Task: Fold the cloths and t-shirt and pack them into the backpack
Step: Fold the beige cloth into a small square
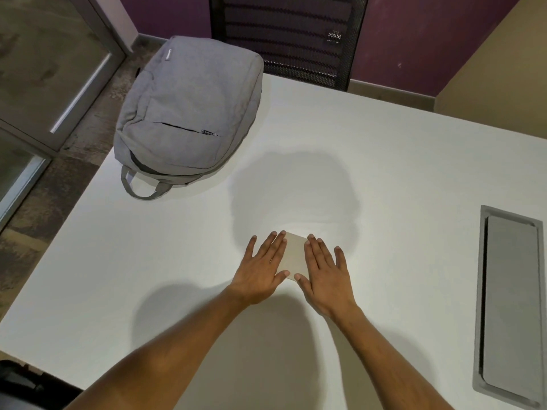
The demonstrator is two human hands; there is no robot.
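Note:
A small beige cloth (293, 255), folded into a compact square, lies flat on the white table (177, 276) near the middle. My left hand (262, 267) presses on its left edge with straight, spread fingers. My right hand (324, 269) lies flat on its right edge, fingers straight too. Both hands cover part of the cloth. A grey backpack (189, 113) lies on its back at the table's far left corner, its handle toward me and its front pocket zipped. I cannot tell whether its main compartment is open. No t-shirt is in view.
A grey cable hatch (509, 303) is set into the table at the right. A black mesh chair (287, 37) stands behind the far edge. The table's left edge drops to carpeted floor beside a glass door (44, 84).

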